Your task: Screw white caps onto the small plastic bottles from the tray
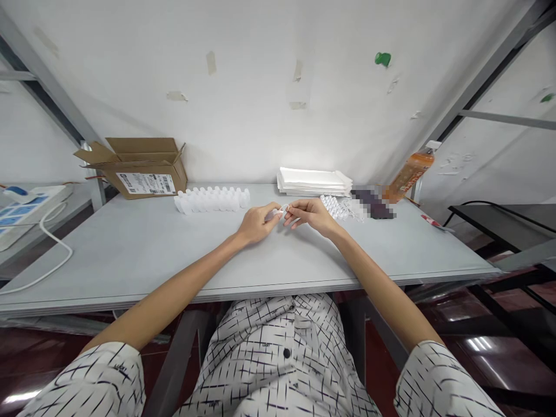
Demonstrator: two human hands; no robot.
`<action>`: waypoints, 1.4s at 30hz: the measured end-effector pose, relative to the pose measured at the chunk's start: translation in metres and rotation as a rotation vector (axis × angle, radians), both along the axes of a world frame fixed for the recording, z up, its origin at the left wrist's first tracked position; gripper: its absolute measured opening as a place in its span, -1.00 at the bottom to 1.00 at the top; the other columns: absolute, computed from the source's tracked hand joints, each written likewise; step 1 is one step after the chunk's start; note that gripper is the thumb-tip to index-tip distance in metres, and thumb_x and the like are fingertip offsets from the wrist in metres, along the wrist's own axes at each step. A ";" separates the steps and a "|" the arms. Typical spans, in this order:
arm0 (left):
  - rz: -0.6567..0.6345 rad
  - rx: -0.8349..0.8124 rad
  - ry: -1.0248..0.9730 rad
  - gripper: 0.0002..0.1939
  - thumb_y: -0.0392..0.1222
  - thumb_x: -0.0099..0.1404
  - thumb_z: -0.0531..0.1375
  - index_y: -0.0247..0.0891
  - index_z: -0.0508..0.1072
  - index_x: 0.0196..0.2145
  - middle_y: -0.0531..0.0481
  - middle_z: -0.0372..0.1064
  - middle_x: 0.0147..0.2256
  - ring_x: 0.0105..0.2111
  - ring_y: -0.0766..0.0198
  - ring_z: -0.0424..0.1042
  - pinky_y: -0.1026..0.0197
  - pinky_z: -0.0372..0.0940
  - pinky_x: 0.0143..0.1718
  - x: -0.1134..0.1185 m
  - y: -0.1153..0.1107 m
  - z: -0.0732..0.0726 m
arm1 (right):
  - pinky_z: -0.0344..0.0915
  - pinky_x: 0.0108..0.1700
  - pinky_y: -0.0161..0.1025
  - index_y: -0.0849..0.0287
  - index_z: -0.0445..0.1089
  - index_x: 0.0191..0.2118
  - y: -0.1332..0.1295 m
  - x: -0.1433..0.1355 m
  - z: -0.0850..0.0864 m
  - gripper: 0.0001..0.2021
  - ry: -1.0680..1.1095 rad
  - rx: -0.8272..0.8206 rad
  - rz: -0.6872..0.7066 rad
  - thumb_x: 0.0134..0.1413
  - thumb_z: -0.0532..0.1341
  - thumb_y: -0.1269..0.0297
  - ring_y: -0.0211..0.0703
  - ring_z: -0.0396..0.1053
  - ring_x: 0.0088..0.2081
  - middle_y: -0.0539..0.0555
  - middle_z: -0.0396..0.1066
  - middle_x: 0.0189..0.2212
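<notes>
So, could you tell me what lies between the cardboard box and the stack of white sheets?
A row of small white bottles on the table, seen in the head view.

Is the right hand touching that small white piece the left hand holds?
Touching. In the head view the right hand pinches one end of the small white piece while the left hand grips the other, no gap showing.

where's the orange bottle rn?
Head view, far right of the grey table: the orange bottle leans against the wall, just right of the blurred dark item and the white sheet stack.
</notes>
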State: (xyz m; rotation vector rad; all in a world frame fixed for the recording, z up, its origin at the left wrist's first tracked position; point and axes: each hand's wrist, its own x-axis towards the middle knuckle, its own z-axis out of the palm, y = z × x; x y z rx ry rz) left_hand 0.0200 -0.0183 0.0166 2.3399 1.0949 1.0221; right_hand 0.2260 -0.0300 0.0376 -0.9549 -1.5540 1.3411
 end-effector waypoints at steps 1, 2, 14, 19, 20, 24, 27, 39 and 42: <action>0.000 0.000 0.002 -0.69 -0.01 0.39 0.04 -0.23 0.48 -0.18 0.16 0.22 -0.59 -0.60 0.36 0.12 0.27 0.05 -0.44 0.000 0.000 0.000 | 0.52 -0.34 -0.22 0.23 0.50 -0.35 0.000 0.000 0.000 -0.54 0.001 -0.004 -0.001 -0.16 0.47 -0.10 -0.09 0.57 -0.34 0.08 0.52 -0.39; 0.000 -0.002 0.003 -0.69 -0.01 0.39 0.04 -0.23 0.48 -0.18 0.16 0.21 -0.60 -0.60 0.36 0.11 0.27 0.05 -0.44 0.000 0.000 0.000 | 0.52 -0.35 -0.22 0.23 0.50 -0.35 0.000 -0.001 0.000 -0.54 0.002 -0.005 -0.001 -0.16 0.47 -0.11 -0.09 0.56 -0.34 0.08 0.51 -0.39; -0.004 0.033 0.076 -0.68 -0.01 0.42 0.01 -0.21 0.48 -0.17 0.11 0.29 -0.56 -0.56 0.31 0.20 0.25 0.06 -0.43 -0.002 0.000 0.000 | 0.47 -0.45 -0.27 0.23 0.47 -0.37 -0.001 -0.003 -0.002 -0.52 -0.015 -0.003 0.011 -0.14 0.45 -0.15 -0.12 0.54 -0.41 0.06 0.47 -0.44; 0.014 0.161 0.163 -0.68 -0.03 0.44 0.00 -0.20 0.48 -0.15 -0.03 0.49 -0.36 -0.45 0.26 0.36 0.24 0.11 -0.39 -0.004 0.004 -0.005 | 0.46 -0.47 -0.27 0.23 0.46 -0.37 0.000 -0.003 -0.004 -0.51 -0.031 0.010 0.009 -0.14 0.44 -0.16 -0.14 0.53 -0.43 0.06 0.47 -0.45; 0.015 0.185 0.183 -0.68 -0.04 0.44 -0.01 -0.21 0.48 -0.13 -0.05 0.51 -0.33 -0.43 0.24 0.38 0.24 0.12 -0.38 -0.004 0.004 -0.006 | 0.46 -0.47 -0.27 0.23 0.46 -0.37 0.001 -0.003 -0.004 -0.51 -0.034 0.015 0.008 -0.13 0.44 -0.16 -0.14 0.53 -0.44 0.06 0.47 -0.45; 0.025 0.254 0.272 -0.66 -0.08 0.46 -0.03 -0.24 0.47 -0.07 -0.11 0.51 -0.29 -0.38 0.20 0.43 0.22 0.13 -0.39 -0.004 0.004 -0.008 | 0.47 -0.46 -0.26 0.24 0.46 -0.36 0.001 -0.003 -0.005 -0.49 -0.045 0.029 -0.003 -0.13 0.43 -0.19 -0.13 0.53 -0.44 0.06 0.46 -0.44; 0.037 0.278 0.316 -0.64 -0.08 0.47 -0.06 -0.25 0.47 -0.06 -0.12 0.51 -0.29 -0.38 0.18 0.44 0.22 0.13 -0.40 -0.004 0.004 -0.008 | 0.47 -0.46 -0.27 0.23 0.45 -0.37 0.001 -0.005 -0.006 -0.47 -0.056 0.039 -0.021 -0.15 0.42 -0.22 -0.13 0.53 -0.44 0.05 0.45 -0.46; -0.002 0.252 0.316 -0.67 -0.11 0.49 -0.09 -0.26 0.41 -0.07 -0.16 0.51 -0.23 -0.28 0.13 0.48 0.18 0.25 -0.30 -0.002 0.004 -0.013 | 0.49 -0.43 -0.26 0.22 0.43 -0.39 0.003 -0.008 -0.012 -0.45 -0.097 0.064 -0.037 -0.16 0.41 -0.25 -0.13 0.54 -0.46 0.05 0.45 -0.49; -0.021 0.237 0.314 -0.68 -0.12 0.50 -0.09 -0.27 0.40 -0.07 -0.17 0.51 -0.20 -0.27 0.13 0.49 0.17 0.26 -0.28 -0.001 0.003 -0.013 | 0.50 -0.41 -0.25 0.23 0.43 -0.40 0.003 -0.006 -0.011 -0.41 -0.090 0.049 -0.021 -0.22 0.41 -0.30 -0.10 0.55 -0.45 0.06 0.47 -0.49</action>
